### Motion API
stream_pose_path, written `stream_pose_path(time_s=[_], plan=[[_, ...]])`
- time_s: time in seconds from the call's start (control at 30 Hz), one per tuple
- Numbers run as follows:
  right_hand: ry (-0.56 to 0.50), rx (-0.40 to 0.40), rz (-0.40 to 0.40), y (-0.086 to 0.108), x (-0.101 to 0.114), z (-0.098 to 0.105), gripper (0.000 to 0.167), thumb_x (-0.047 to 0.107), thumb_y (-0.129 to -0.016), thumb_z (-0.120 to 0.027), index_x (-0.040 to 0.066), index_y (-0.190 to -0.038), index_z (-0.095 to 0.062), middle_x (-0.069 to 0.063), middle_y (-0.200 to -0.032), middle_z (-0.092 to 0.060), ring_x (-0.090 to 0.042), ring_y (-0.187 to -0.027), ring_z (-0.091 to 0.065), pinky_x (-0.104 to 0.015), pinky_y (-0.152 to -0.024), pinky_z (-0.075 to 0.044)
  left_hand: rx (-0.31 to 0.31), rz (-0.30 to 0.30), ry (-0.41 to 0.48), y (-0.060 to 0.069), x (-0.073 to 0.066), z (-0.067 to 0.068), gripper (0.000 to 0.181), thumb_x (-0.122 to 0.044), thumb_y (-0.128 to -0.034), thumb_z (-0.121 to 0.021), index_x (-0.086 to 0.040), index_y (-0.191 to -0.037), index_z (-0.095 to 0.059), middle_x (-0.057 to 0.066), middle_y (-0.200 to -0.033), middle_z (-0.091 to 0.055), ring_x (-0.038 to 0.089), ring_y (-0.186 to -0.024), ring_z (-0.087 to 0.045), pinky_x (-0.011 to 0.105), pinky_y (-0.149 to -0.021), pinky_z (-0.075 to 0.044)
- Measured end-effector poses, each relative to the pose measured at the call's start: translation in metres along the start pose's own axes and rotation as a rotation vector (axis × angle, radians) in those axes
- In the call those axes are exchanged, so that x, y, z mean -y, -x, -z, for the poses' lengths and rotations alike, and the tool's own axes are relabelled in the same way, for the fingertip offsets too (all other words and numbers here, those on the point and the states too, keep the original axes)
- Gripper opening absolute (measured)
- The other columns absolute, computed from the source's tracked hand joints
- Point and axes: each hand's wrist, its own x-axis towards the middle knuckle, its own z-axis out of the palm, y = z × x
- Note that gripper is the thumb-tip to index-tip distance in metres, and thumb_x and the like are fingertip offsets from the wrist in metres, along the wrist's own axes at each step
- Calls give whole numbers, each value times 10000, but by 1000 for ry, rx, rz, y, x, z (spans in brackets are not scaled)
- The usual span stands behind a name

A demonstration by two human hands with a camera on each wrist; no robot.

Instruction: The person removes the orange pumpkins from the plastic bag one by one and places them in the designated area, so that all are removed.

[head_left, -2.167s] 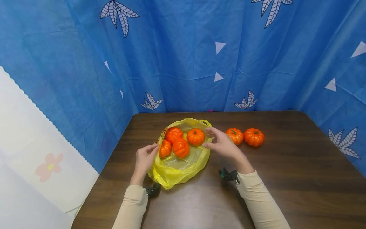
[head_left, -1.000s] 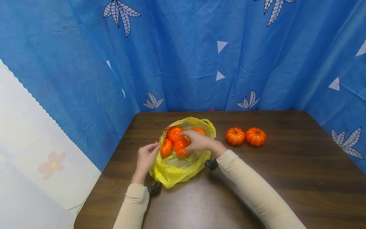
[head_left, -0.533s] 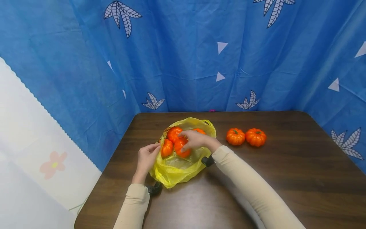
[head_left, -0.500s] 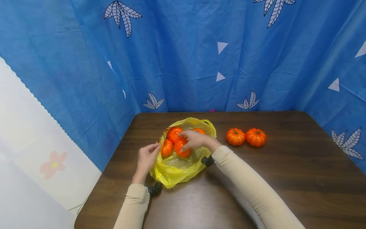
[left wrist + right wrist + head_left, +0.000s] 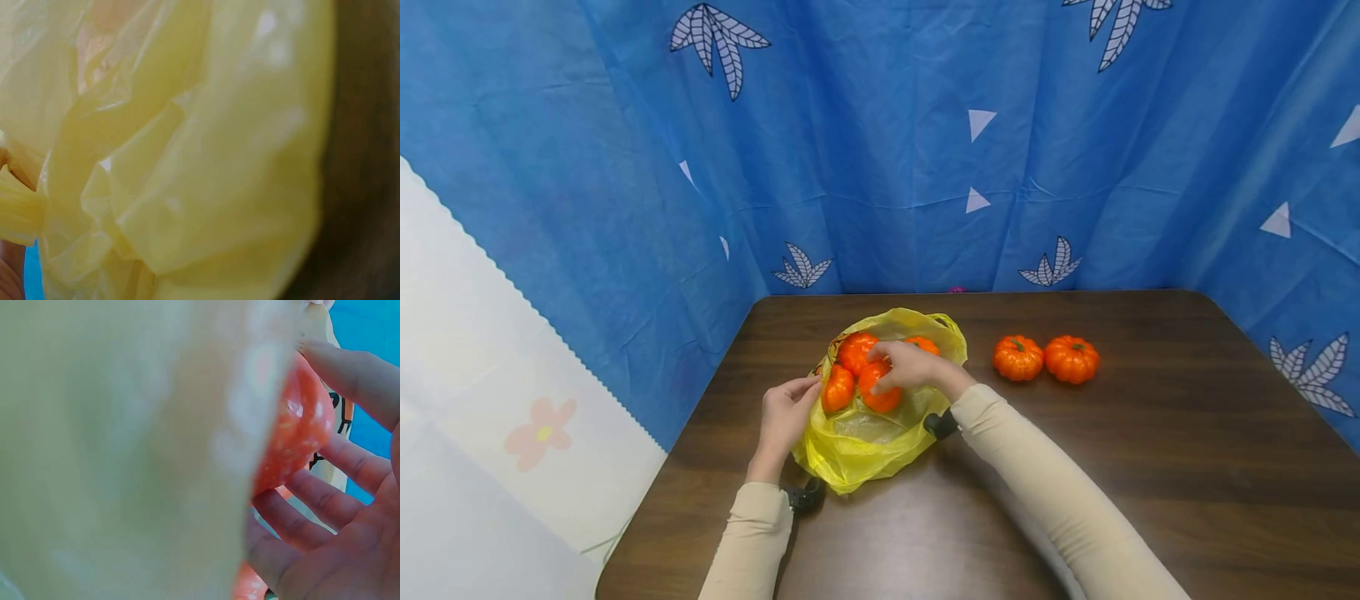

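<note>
Right hand [image 5: 912, 367] inside the yellow bag [image 5: 850, 465], lower centre of the head view; grip part-spread, thumb and fingers curved round an orange pumpkin [image 5: 883, 402]. Left hand [image 5: 785, 417], grip narrow, pinches the bag's left rim. Two loose pumpkins [image 5: 1018, 358] sit side by side on the desk [image 5: 1187, 467], right of centre. Against the earliest frame: right hand has gone from the bag's right rim to the pumpkin within, now half hiding the rear-right pumpkin [image 5: 923, 343]; left pinch unchanged.
</note>
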Motion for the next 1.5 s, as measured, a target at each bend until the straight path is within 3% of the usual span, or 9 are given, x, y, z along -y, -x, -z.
stream_pose_path(time_s=[0.23,0.47,0.83,1.2,1.5], plan=[[-23,-17,-14,-1,-3,-3,506,133,-824,-800,41,-1275,-589,-125,-1318,-625,-298,-1250,-561,-425,-1108,-460,0,4,-6,1,0,0,213,-170,-948,-692,-57,-1112,-768,147,-1130,-750,269,-1016,-712,345,-879,-612],[1,4,-20,0,-3,-4,601,160,-814,-817,37,-1352,-579,-123,-1376,-609,-282,-1265,-555,-409,-1122,-452,3,20,-14,1,1,1,218,-189,-953,-689,-75,-1121,-768,129,-1144,-748,253,-1019,-706,355,-891,-610],[-16,48,-9,5,-2,-7,563,230,-801,-845,80,-1296,-625,-44,-1247,-666,-181,-1049,-602,-340,-991,-524,3,-1,-13,1,2,1,216,-191,-952,-691,-75,-1117,-769,129,-1145,-747,256,-1014,-707,364,-888,-611],[-288,92,66,21,-4,-4,508,224,-841,-810,104,-1292,-609,-45,-1321,-625,-296,-1281,-579,-412,-1075,-504,1,-16,-14,0,0,0,217,-179,-952,-688,-60,-1115,-768,137,-1141,-748,262,-1011,-712,356,-883,-611],[-454,65,124,35,-9,-3,490,155,-865,-782,72,-1304,-580,-102,-1348,-594,-343,-1297,-557,-382,-1035,-537,-1,3,-18,0,0,0,216,-193,-953,-691,-76,-1115,-771,126,-1142,-749,254,-1024,-707,370,-898,-608]])
